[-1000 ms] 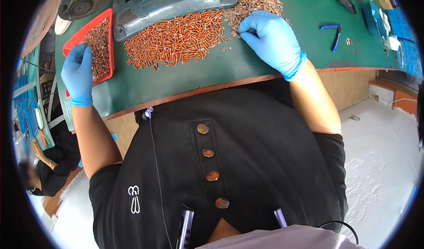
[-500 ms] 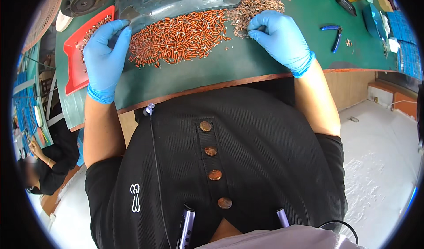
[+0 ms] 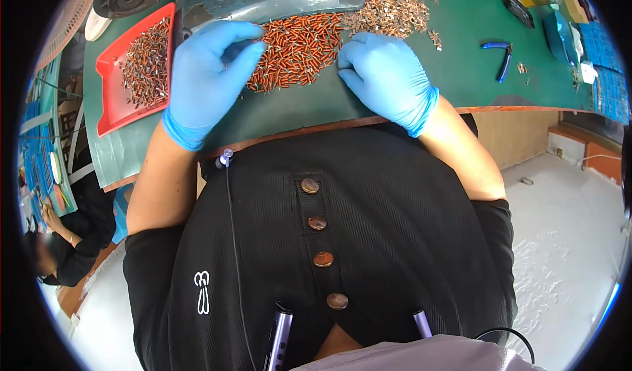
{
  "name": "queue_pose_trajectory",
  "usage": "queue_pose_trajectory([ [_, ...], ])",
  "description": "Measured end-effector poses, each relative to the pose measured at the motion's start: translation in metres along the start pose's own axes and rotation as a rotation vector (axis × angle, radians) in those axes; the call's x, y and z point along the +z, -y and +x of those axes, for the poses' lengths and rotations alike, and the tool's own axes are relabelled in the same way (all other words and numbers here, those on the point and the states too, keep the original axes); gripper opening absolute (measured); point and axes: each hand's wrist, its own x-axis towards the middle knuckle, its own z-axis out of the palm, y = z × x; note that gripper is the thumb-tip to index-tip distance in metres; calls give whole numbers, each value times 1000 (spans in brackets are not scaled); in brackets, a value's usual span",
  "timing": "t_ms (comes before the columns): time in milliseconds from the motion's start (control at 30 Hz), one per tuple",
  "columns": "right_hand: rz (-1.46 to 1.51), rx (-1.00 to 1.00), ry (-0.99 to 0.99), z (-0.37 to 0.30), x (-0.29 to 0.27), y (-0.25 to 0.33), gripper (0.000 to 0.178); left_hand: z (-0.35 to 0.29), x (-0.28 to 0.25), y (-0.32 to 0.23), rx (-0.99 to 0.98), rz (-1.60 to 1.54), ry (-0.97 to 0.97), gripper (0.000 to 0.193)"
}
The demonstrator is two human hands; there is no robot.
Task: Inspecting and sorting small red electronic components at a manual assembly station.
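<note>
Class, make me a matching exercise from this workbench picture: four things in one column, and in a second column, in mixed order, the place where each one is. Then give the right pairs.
Things
1. left hand
2. right hand
3. red tray
4. blue-handled pliers

Places
A. far to the person's right on the green table, away from both hands
B. at the left end of the pile of small orange parts
C. at the table's left edge, holding small parts
D. at the pile's right end, below a heap of paler parts

Pairs: 1-B, 2-D, 3-C, 4-A
</note>
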Motion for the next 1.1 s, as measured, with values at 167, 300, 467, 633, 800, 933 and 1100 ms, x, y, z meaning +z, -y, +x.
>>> queue_pose_trajectory([
  [167,286,44,-128,4,-17,12,8,7,24,-18,-31,-270,155,24],
  [300,293,50,-185,10,-27,25,8,11,35,-27,-119,-461,179,21],
  [467,284,1,-251,10,-29,30,11,13,30,-29,-255,-629,222,15],
  [633,666,121,-284,10,-21,31,16,11,25,-33,-285,-780,180,14],
  [800,932,252,-290,9,-14,33,16,10,26,-34,-308,-834,166,13],
  [933,902,255,-312,10,-11,34,13,8,29,-31,-317,-867,128,14],
  [1100,580,46,-403,12,-14,33,11,9,26,-26,-299,-1027,78,15],
])
